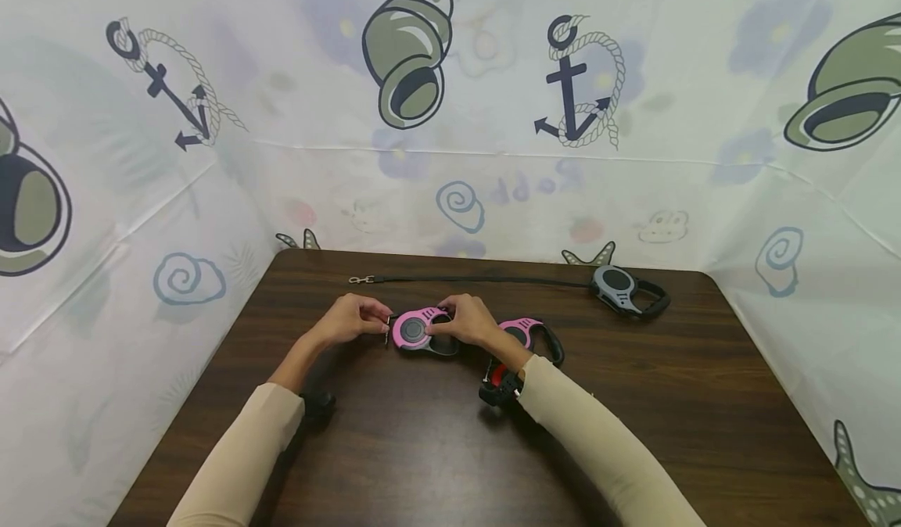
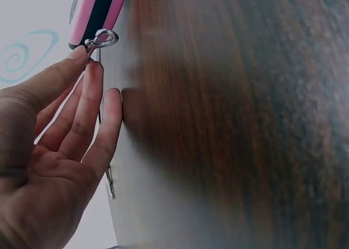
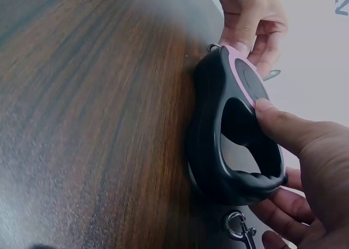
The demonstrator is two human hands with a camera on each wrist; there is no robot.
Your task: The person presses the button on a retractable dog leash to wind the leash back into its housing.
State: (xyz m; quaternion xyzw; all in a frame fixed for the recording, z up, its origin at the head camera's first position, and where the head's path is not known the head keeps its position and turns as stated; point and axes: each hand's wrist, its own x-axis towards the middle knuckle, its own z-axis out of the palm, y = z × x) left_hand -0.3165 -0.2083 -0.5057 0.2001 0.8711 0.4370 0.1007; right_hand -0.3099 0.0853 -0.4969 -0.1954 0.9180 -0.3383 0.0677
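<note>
A pink and black retractable leash [image 1: 413,330] is at the middle of the dark table. My right hand [image 1: 466,320] grips it at the handle end; in the right wrist view the thumb lies on its round face and the other fingers are at the handle's far edge. My left hand [image 1: 352,320] is at its opposite end. Thumb and fingertips there pinch the metal clip [image 2: 103,38], right beside the leash's casing. A second pink leash [image 1: 521,328] lies to the right, partly hidden by my right forearm.
A grey retractable leash [image 1: 614,286] lies at the back right, its black cord [image 1: 479,279] drawn out leftward to a metal snap hook [image 1: 362,280]. Patterned cloth walls [image 1: 493,191] rise behind the table [image 1: 394,449] and at both sides.
</note>
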